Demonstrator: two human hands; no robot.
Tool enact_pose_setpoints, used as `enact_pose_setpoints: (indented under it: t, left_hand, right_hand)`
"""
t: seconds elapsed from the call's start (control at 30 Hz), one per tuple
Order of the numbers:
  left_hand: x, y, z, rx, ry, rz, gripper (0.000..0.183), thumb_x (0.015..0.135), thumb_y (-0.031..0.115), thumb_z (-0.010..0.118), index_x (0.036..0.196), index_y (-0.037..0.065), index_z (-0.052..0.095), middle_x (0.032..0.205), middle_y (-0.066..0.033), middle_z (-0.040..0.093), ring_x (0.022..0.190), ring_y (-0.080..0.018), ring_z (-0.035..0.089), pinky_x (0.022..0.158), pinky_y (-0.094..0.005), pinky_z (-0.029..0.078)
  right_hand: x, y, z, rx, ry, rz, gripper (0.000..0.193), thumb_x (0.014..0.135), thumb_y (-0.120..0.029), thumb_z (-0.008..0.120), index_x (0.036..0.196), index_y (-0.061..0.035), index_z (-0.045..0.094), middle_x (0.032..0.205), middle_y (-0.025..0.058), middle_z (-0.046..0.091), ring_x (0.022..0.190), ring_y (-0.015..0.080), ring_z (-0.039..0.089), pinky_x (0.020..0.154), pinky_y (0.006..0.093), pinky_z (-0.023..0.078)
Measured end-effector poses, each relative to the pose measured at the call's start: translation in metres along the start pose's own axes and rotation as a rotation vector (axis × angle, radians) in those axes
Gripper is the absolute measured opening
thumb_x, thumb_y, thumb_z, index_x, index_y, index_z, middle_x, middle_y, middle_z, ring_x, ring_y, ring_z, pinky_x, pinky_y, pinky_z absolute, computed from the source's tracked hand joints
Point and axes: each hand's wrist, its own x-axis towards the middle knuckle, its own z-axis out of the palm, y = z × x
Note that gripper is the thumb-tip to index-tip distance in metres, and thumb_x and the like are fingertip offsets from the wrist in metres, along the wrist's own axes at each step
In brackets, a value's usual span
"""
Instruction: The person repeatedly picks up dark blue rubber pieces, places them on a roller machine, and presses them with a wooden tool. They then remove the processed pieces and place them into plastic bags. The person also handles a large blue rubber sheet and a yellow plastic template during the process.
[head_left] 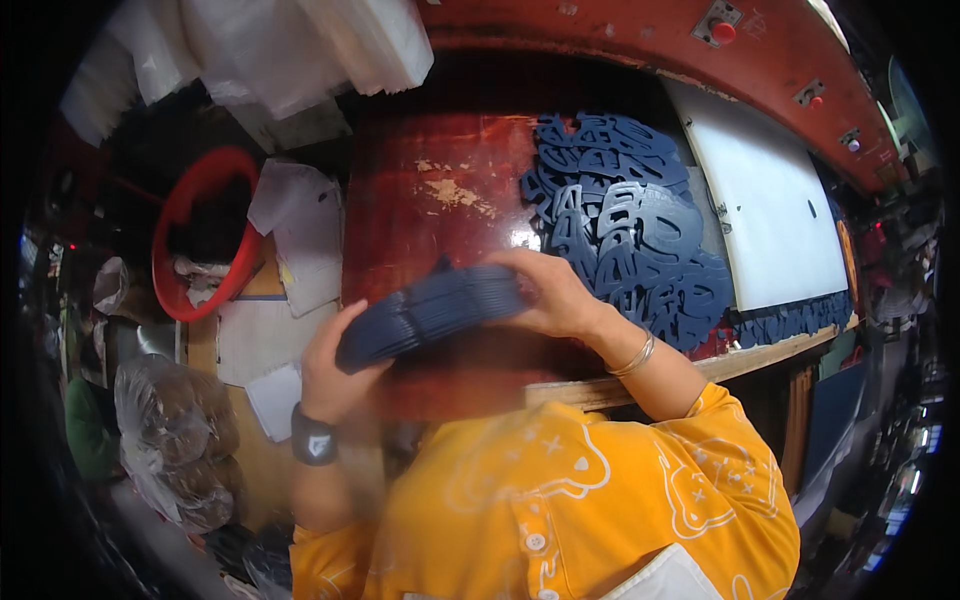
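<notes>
Between my two hands I hold a stack of thin dark blue cut pieces (430,312), seen edge-on and a little blurred, above the near part of the red table (385,215). My left hand (335,365), with a dark band on its wrist, grips the stack's left end. At the other end, my right hand (555,295), with bangles on its wrist, closes around the pieces. To the right of the stack lies a heap of dark blue cut-out sheets (640,235) with shaped openings, overlapping on the table.
A white board (780,225) lies beyond the heap at right, below a red machine beam (620,25) with buttons. At left stand a red basin (165,255), papers (308,245) and a clear plastic bag (170,430). Translucent plastic sheets (270,50) sit at the upper left.
</notes>
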Motion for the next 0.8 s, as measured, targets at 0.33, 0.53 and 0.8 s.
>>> enact_pose_setpoints:
  t: [0.33,0.53,0.8]
  left_hand:
    - [0.010,0.008,0.017,-0.010,0.280,0.120,0.074,0.056,0.012,0.090,0.123,0.007,0.057,0.108,-0.0135,0.065,0.099,-0.0300,0.064,0.086,-0.0373,0.052]
    - [0.019,0.010,0.008,0.121,0.308,0.235,0.074,0.060,0.008,0.087,0.127,0.008,0.055,0.106,-0.0130,0.064,0.094,-0.0297,0.063,0.084,-0.0375,0.051]
    - [0.017,-0.002,0.013,-0.031,0.228,0.080,0.078,0.063,0.005,0.083,0.133,0.005,0.050,0.112,-0.0155,0.060,0.100,-0.0317,0.060,0.089,-0.0381,0.048]
  right_hand:
    - [0.010,0.000,0.014,-0.149,0.228,-0.441,0.097,0.061,-0.019,0.089,0.142,-0.0079,0.036,0.125,0.0188,0.055,0.117,0.0333,0.055,0.099,0.0386,0.044]
    - [0.017,0.004,0.012,-0.039,0.235,-0.388,0.089,0.064,-0.012,0.086,0.139,-0.0074,0.038,0.128,0.0169,0.052,0.119,0.0292,0.053,0.099,0.0353,0.043]
    - [0.015,0.009,0.014,0.177,0.126,-0.256,0.084,0.070,-0.013,0.083,0.140,-0.0031,0.039,0.124,0.0109,0.056,0.114,0.0179,0.053,0.097,0.0319,0.045]
